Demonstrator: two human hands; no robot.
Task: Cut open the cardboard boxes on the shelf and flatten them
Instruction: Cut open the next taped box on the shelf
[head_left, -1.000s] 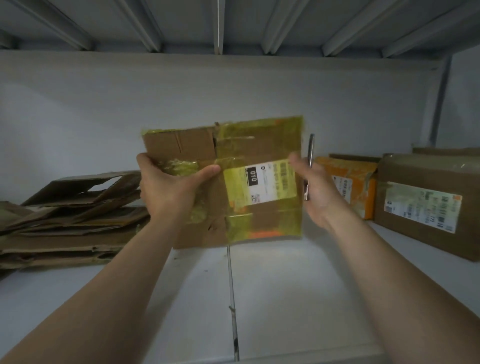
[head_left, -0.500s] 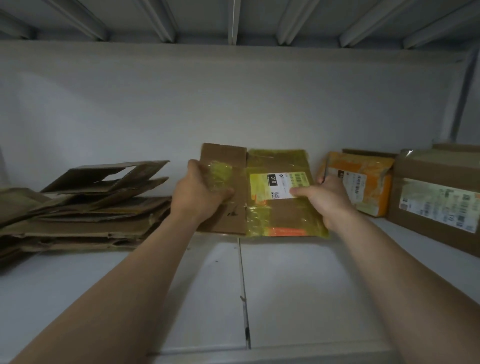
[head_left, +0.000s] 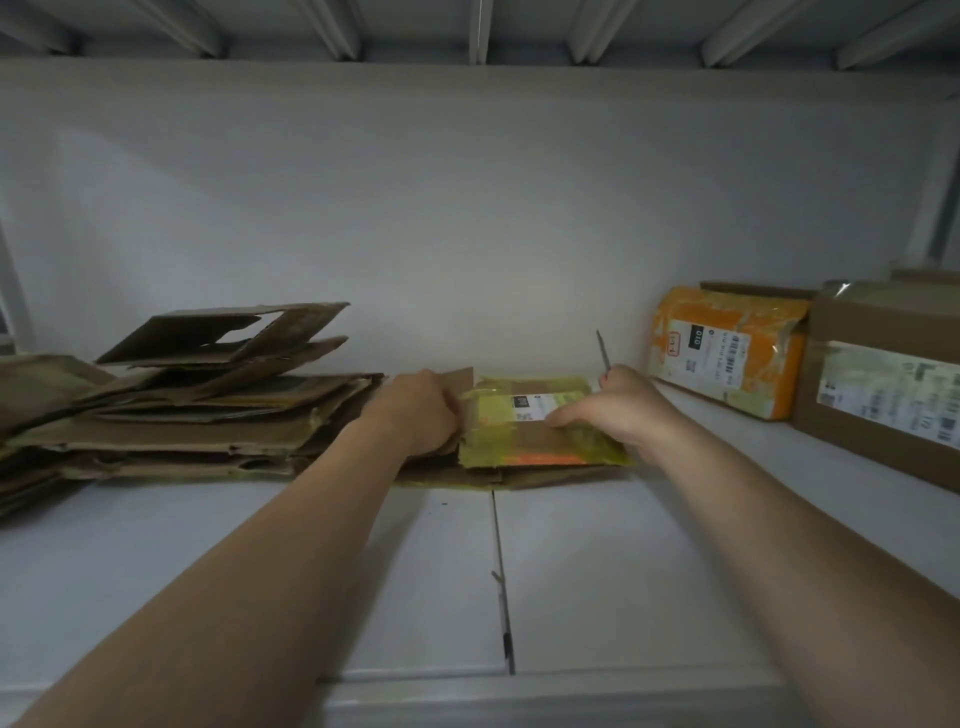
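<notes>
A flattened cardboard box (head_left: 524, 436), wrapped in yellow tape with a white label, lies on the white shelf (head_left: 571, 571) near the back wall. My left hand (head_left: 415, 413) grips its left edge, fingers curled over the brown flap. My right hand (head_left: 618, 410) rests on the box's right end with the thumb on the label, and holds a thin grey cutter (head_left: 602, 351) whose blade end points upward. A stack of flattened boxes (head_left: 182, 405) sits just left of it.
An orange-taped box (head_left: 727, 353) and a larger brown box (head_left: 883, 384) with a label stand at the right of the shelf. A seam (head_left: 501, 582) runs down the shelf's middle. The upper shelf's ribs hang close overhead.
Both hands lowered the yellow-taped box from upright in the air to lying flat on the shelf beside the stack. The cutter stayed in my right hand.
</notes>
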